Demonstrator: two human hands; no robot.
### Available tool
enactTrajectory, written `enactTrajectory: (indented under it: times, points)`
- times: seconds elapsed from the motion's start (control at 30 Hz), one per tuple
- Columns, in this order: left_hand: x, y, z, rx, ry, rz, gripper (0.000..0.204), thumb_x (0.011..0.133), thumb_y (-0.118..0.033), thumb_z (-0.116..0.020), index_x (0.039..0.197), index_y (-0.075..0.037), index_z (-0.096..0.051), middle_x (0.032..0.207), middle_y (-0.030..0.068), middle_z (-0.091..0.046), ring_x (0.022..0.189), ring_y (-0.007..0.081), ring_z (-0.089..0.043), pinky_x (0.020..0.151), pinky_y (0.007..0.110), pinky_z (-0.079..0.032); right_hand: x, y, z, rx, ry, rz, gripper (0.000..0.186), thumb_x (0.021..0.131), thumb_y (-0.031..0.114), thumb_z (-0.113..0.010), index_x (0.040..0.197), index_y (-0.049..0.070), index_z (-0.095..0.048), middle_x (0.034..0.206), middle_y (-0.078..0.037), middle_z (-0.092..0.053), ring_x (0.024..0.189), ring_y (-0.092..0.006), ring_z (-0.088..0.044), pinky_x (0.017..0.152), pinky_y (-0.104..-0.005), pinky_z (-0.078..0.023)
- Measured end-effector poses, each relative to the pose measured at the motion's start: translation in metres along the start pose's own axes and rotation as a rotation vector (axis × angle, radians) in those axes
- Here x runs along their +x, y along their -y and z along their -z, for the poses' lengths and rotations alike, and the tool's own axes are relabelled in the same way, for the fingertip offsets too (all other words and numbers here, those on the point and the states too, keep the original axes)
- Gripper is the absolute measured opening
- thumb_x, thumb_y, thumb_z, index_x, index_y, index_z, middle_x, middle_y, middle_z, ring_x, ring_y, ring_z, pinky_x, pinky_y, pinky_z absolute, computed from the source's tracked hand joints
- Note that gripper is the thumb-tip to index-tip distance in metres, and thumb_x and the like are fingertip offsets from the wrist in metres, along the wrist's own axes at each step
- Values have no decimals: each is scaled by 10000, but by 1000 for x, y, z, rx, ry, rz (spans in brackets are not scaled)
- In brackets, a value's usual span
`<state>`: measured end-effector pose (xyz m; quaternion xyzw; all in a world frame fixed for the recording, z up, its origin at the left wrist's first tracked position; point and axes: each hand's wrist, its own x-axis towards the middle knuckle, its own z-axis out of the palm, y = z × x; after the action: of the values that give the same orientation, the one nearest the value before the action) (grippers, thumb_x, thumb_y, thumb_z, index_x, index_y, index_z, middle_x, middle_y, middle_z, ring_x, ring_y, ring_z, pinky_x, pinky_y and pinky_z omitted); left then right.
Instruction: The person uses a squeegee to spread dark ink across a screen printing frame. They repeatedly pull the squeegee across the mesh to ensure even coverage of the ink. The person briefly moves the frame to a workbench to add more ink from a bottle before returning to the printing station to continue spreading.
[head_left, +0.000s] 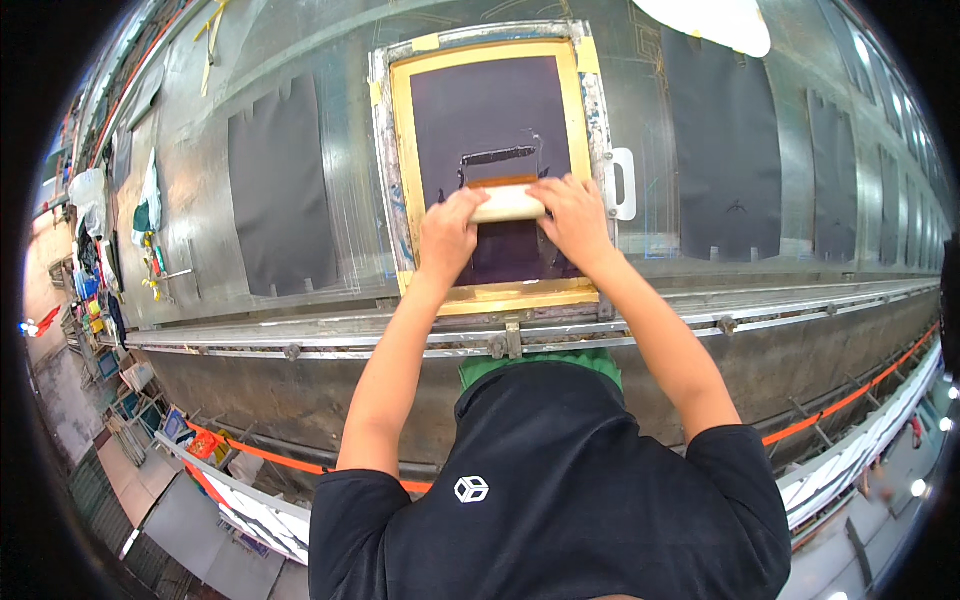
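Note:
Both hands grip a squeegee (507,204) with a thick pale handle and an orange-brown blade edge. My left hand (450,235) is closed on the handle's left end, and my right hand (577,218) on its right end. The squeegee rests across the dark mesh of a screen-printing frame (383,150), whose inner border is lined with yellow tape. Just beyond the blade runs a thin, glossy black streak of ink (498,155). A white pull handle (622,185) sticks out from the frame's right side. What lies beneath the screen is hidden.
Dark grey cut sheets lie on the long metal table: one at left (280,190), others at right (722,150). A metal rail (660,323) follows the near edge. A rounded white piece (715,20) is at far right; cloths and small tools (158,262) sit at left.

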<state>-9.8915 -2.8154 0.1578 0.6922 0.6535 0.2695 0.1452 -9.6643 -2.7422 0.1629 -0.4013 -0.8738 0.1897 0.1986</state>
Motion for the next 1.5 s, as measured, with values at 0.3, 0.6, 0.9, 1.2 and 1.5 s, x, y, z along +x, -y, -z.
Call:
enactTrajectory:
  times: [0.3,0.6,0.9,1.2,1.5]
  points:
    - [-30,-17,7,15,-36,-25,472,725,116,-632,1128,-119,-713,1158,63,-746,1138,268,-695,823,380,-527,-31,19,3,7,-18,-57,479,714,87,-796,1180,170,-721,1182,21,-709,1058,-234,-616,896,-405,-429]
    - [33,9,1,-23,1,-25,392,792,62,-632,1135,-107,-719,1151,98,-746,1030,326,-710,838,412,-553,24,-12,-1,-3,-46,-23,398,745,98,-778,1136,149,-729,1159,8,-723,1049,-251,-610,891,-414,-436]
    - [-70,-27,2,-35,44,12,475,724,116,-623,1147,-85,-703,1181,84,-735,1184,275,-677,907,397,-547,-76,13,6,276,-1,-60,521,725,259,-866,1203,134,-702,1205,-57,-687,1142,-289,-584,1027,-447,-428]
    - [29,7,4,-137,-54,126,462,765,110,-659,1178,-87,-725,1214,126,-726,1175,335,-671,1020,398,-537,-9,-111,5,509,-298,-660,360,966,250,-690,1306,137,-658,854,-101,-604,776,-197,-571,745,-350,-484]
    - [-98,-18,-2,-49,-122,-52,518,703,143,-634,1155,-91,-729,1269,88,-717,1267,283,-642,956,404,-548,24,-81,21,433,-454,-675,166,996,227,-642,1107,136,-726,734,-89,-627,641,-185,-548,647,-374,-452]
